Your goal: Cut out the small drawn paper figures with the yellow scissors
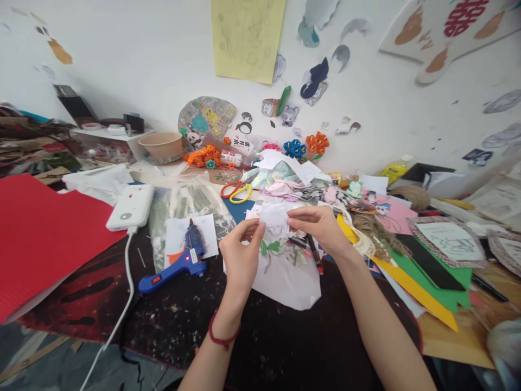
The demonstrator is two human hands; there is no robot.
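Note:
Between my two hands a small piece of white paper [273, 218] with faint drawn lines is held up over the table. My left hand [243, 247] pinches its left edge between thumb and fingers. At the right edge, my right hand [317, 227] grips it the same way. Below the paper lies a larger white sheet [285, 288] with green leaf-shaped scraps [271, 248] on it. A dark pen with a red end [315, 254] rests on that sheet, close under my right hand.
A blue hot glue gun [179, 269] lies on white paper at left, beside a white power bank [131, 207] with a cable. Scissors with red and yellow handles [236, 192] lie behind my left hand. Piled scraps [285, 182], coloured card [427, 271] and red card [49, 239] surround the dark table [163, 331].

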